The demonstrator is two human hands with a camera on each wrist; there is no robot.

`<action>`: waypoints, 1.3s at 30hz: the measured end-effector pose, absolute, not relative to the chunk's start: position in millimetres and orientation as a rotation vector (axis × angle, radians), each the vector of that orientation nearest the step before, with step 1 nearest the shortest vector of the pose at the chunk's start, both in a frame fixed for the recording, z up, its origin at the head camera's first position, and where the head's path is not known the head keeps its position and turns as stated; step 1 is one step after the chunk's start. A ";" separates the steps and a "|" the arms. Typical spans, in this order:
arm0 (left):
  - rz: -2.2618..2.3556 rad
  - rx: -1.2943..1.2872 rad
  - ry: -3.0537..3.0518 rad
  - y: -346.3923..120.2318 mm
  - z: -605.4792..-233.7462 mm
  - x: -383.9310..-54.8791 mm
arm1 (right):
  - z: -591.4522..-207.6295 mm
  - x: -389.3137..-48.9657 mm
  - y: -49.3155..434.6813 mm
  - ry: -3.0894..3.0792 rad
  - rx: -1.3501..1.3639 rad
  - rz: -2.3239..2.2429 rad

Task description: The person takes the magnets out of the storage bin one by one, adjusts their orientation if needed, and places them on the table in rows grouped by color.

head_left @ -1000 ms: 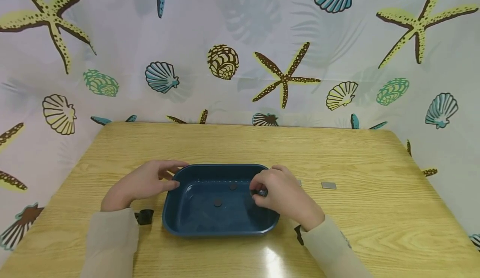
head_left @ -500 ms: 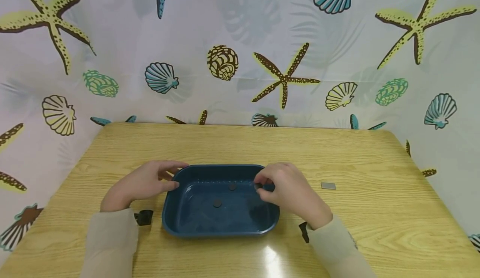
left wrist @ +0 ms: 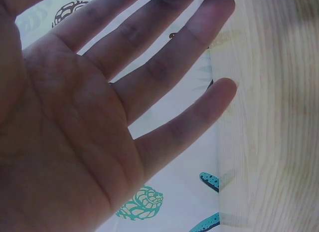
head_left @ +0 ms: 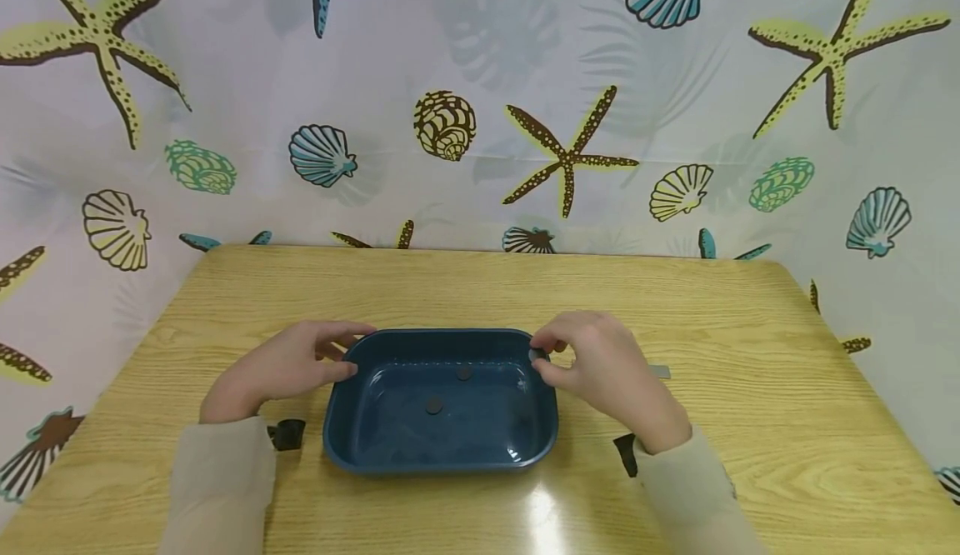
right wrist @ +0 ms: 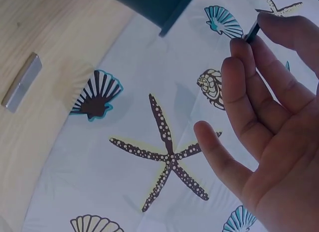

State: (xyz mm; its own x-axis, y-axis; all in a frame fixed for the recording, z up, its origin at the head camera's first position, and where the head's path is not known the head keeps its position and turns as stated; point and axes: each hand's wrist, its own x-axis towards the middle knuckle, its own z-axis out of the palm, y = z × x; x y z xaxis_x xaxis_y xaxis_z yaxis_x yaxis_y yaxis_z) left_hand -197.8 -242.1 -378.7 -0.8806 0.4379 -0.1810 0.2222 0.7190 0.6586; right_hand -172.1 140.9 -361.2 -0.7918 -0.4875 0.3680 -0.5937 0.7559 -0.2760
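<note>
Hid. / cut-off / too-sm. bits, all views.
Grey plate [head_left: 661, 371] part-hid. behind R hand [head_left: 611, 372], head view; held disc [head_left: 536, 355] part-covered by same hand, face hid. in R wrist view (edge-on only). Two dark discs [head_left: 434, 406] in tray [head_left: 472, 436] too sm. for markings. Tray cut by top edge, R wrist view; L hand [head_left: 300, 363] cut top + left, L wrist view. Sleeves [head_left: 219, 476] run off btm, head view.

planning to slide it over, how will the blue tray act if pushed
The blue tray looks stiff, its visible rim unbent. Wide and low, it seems unlikely to tip. The two dark discs might slide on its shiny floor.
</note>
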 end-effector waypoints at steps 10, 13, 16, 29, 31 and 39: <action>0.931 0.518 2.606 -242.0 -379.4 -198.2 | -356.2 -173.4 155.0 -2.662 0.804 0.601; 0.932 0.516 2.604 -242.1 -379.7 -198.4 | -354.5 -173.8 160.4 -2.664 0.787 0.600; 0.934 0.515 2.599 -242.6 -380.0 -198.9 | -353.5 -174.2 166.7 -2.679 0.753 0.594; 0.939 0.521 2.599 -244.2 -379.9 -199.2 | -353.2 -176.7 187.2 -2.779 0.618 0.605; 0.940 0.522 2.600 -243.9 -380.1 -199.2 | -352.9 -176.6 189.4 -2.795 0.602 0.605; 0.944 0.521 2.598 -243.5 -381.2 -199.5 | -357.2 -177.6 194.5 -2.856 0.570 0.608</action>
